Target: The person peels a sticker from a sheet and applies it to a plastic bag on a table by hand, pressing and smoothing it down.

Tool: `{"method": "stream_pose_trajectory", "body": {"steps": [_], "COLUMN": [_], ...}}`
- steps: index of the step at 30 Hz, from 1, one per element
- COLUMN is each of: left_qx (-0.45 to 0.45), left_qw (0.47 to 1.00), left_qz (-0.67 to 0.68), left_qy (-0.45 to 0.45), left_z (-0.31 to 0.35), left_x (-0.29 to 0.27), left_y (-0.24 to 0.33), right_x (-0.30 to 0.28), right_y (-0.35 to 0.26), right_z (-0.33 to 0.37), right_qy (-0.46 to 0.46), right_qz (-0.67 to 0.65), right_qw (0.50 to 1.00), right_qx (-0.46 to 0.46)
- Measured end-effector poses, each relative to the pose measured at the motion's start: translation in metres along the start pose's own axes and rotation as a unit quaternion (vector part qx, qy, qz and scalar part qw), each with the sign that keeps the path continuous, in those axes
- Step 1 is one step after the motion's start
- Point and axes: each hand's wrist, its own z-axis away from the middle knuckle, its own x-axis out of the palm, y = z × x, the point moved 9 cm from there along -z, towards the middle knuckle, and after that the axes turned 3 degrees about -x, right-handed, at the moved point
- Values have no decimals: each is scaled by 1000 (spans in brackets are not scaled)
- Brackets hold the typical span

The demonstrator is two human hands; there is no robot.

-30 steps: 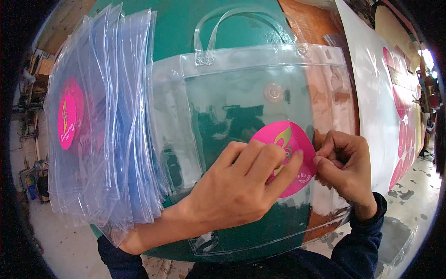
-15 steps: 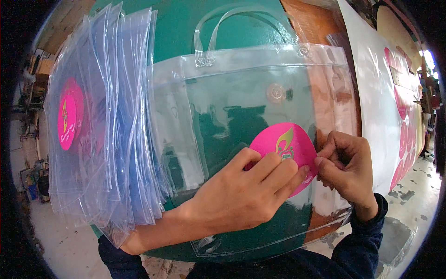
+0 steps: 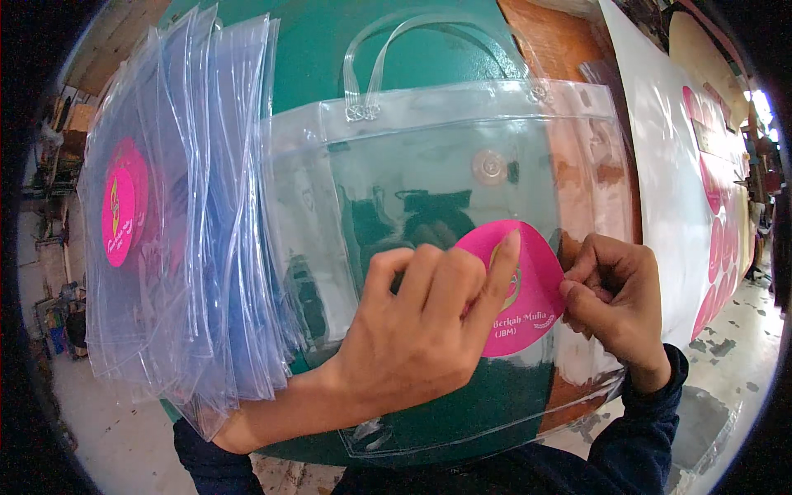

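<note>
A round pink sticker (image 3: 540,289) with a green and white design lies on the clear plastic bag (image 3: 412,153), its right part lifted into a bend. At that right edge my right hand (image 3: 615,293) pinches the sticker between thumb and fingers. My left hand (image 3: 425,322) comes over the lower part of the bag. Its index finger reaches out onto the sticker's upper face, the other fingers are bent, and nothing is held in it. Part of the sticker is hidden under this hand. The bag's looped handles (image 3: 375,74) lie toward the far side.
To the left, a thick pile of clear plastic bags (image 3: 186,206) lies under my left forearm; a pink sticker (image 3: 120,214) shows on it. A white sheet (image 3: 660,190) bearing pink round stickers (image 3: 716,247) is at the right. The green tabletop (image 3: 305,49) has a brown strip.
My left hand has shifted left and its index finger has straightened upward across the sticker, uncovering more of the lower print. My right hand keeps its pinch in the same place.
</note>
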Motion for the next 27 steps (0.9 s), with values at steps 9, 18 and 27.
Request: {"method": "stream_pose_trajectory", "body": {"steps": [9, 18, 27], "left_qx": [-44, 20, 66], "left_qw": [997, 997, 992], "left_qz": [12, 65, 107], "left_qy": [-69, -23, -14], "left_z": [-5, -3, 1], "left_x": [9, 8, 1], "left_y": [-8, -1, 10], "right_x": [1, 0, -1], "right_y": [0, 0, 3], "right_z": [0, 0, 0], "right_qy": [-1, 1, -3], "right_qz": [-20, 3, 6], "right_qw": [1000, 1000, 1000], "right_qx": [-9, -1, 4]}}
